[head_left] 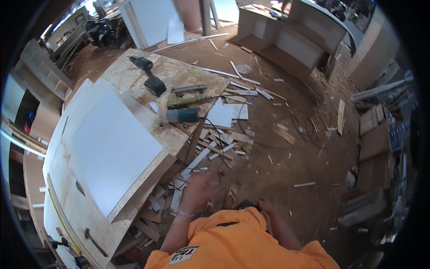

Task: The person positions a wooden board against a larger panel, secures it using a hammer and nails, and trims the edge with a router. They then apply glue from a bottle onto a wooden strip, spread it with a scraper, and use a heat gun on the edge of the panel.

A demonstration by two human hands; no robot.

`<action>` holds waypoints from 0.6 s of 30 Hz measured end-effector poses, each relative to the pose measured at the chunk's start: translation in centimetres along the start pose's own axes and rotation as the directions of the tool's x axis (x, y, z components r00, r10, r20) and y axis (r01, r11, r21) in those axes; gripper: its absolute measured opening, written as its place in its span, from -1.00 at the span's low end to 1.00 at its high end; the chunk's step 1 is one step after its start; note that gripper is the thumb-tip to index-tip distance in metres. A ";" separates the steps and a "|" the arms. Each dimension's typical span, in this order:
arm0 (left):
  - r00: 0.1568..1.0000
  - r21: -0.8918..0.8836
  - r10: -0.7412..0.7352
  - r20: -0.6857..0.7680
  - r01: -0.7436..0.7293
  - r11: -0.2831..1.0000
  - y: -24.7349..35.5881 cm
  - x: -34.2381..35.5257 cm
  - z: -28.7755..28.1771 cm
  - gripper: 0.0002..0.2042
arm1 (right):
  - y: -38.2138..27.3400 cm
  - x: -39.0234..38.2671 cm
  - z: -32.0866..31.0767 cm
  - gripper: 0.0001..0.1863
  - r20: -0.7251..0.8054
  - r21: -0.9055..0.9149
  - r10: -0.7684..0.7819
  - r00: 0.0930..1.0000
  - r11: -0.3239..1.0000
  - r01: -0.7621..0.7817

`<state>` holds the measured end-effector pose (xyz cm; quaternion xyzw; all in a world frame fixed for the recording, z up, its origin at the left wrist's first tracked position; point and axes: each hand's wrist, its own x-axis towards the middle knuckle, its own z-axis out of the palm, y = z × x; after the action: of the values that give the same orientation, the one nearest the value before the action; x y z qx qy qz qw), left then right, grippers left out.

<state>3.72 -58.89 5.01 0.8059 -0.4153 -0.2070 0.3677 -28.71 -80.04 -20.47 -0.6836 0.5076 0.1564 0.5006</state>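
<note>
My left hand is raised in front of my body, right of the workbench's edge. Its fingers are smeared by motion, so I cannot tell what they hold, if anything. Low at my right side, next to a dark thing at my waist, is my right hand; its fingers are too small and dark to read. A white panel with a wooden edge lies on the bench. Beyond it rest a teal corded power tool, a green corded power tool and a cordless drill.
A hammer and a yellow tape measure lie at the bench's near left. Wood offcuts and a cable litter the floor right of the bench. An open cabinet carcass stands at the back; boards and crates line the right.
</note>
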 end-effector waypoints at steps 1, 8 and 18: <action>0.973 0.162 0.002 -0.229 0.036 0.986 -1.8 -1.4 -1.6 -0.49 | -1.8 -1.0 -0.2 -0.58 0.004 0.123 0.049 0.999 0.991 -0.049; 0.873 0.662 -0.100 -0.477 0.432 0.613 -15.5 -6.7 -12.6 -0.15 | -1.1 -5.6 2.0 -0.62 -0.091 -0.101 -0.022 0.996 0.995 0.012; 0.919 0.716 0.000 -0.394 0.307 0.627 -20.6 4.4 -13.3 -0.16 | 7.5 -6.8 2.8 -0.49 -0.014 -0.162 0.166 0.986 0.973 -0.166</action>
<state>25.40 -48.96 -2.28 0.9412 -0.3177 0.1071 0.0412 -37.19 -73.91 -20.71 -0.6774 0.5486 0.2381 0.4283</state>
